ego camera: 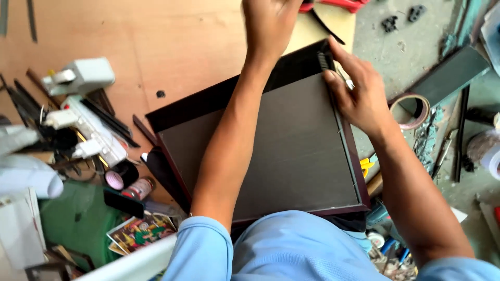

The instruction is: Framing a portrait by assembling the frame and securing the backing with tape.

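Plywood board (172, 47) serves as the work surface, with grey concrete floor (396, 57) beyond its right edge. A dark picture frame (291, 151), back side up, lies on the board. Left of the frame: white power strip (91, 130) with plugs, white adapter block (83, 75), thin dark strips (112, 119) (offcuts, by the look). Below-left of the frame: small tape roll (121, 177), printed picture (140, 231). Right of the frame, on the floor: brown tape roll (411, 110), dark plank (450, 78).

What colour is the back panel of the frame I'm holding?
Dark grey-brown back panel, inside a dark maroon frame; head view.
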